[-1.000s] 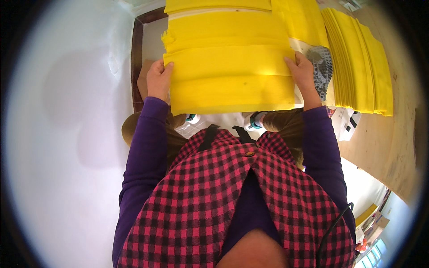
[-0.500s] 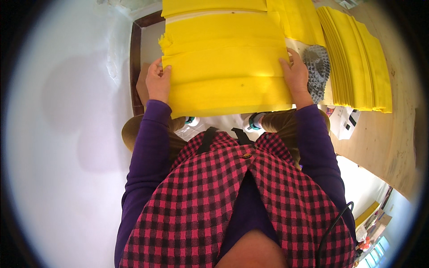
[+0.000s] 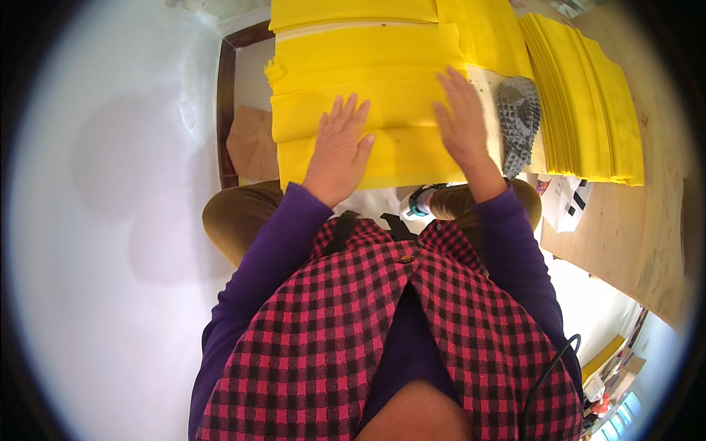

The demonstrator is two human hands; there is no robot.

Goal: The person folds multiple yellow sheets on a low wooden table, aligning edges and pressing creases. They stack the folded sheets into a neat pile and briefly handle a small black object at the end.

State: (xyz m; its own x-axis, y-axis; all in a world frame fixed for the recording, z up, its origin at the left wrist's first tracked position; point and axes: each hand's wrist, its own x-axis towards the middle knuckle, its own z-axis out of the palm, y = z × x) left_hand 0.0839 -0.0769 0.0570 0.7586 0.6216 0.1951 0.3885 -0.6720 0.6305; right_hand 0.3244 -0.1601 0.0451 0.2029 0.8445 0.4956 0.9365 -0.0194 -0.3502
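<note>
Both hands lie flat, palm down, on a folded yellow cloth (image 3: 382,81) that sits on the worktop (image 3: 632,220) straight in front of the person. The left hand (image 3: 340,151) is spread open with fingers apart, pressing on the near left part of the cloth and gripping nothing. The right hand (image 3: 460,121) is likewise open and flat, resting on the cloth's near right part, close to its right edge, with nothing in its grasp. The cloth shows several stacked folds running crosswise. Just right of the right hand lies a grey patterned piece of fabric (image 3: 518,121), and beyond that a stack of yellow cloths (image 3: 588,95) fans out along the worktop. A brown cardboard piece (image 3: 254,143) lies left of the folded cloth, beside a dark wooden frame edge (image 3: 226,110).
</note>
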